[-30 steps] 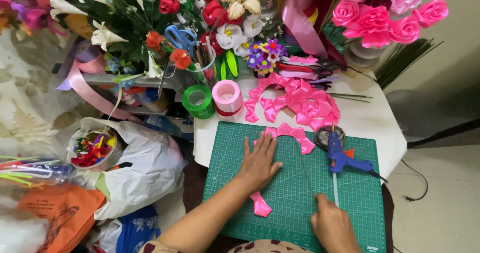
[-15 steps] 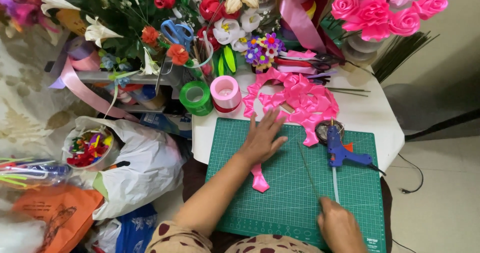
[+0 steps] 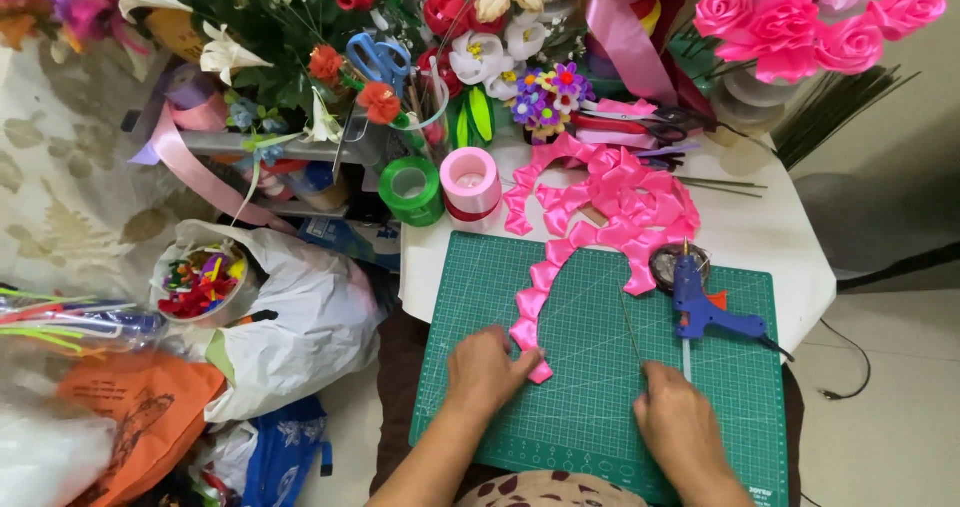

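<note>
The left hand (image 3: 487, 370) lies low in the middle of the frame, on the green mat (image 3: 590, 407). Its fingers curl down and press on the near end of the pink ribbon (image 3: 528, 319). It looks like a soft pinch with the tips that keeps the folded end flat so it does not spring up. The ribbon is folded into little points, one after the other. It runs up from the hand across the mat and onto the white table (image 3: 770, 237), where it lies in a big loose heap in the upper middle.

The right hand (image 3: 676, 422) is at the lower right of the mat, apart from the ribbon. Its fingers are bent in close together. A thin wire (image 3: 630, 327) runs up the mat from near it, but I cannot tell if the hand holds it.

A blue glue gun (image 3: 700, 302) lies on the right side of the mat, close to the right hand. Its tip points up to a small round dish (image 3: 672, 264).

At the top edge of the mat stand a green roll (image 3: 411, 190) and a pink roll (image 3: 470, 182), side by side. Behind them are many flowers (image 3: 480, 27), blue scissors (image 3: 378, 59) and pink roses (image 3: 800, 27) at the upper right. A white bag (image 3: 300, 327) sits at the left, off the table.
</note>
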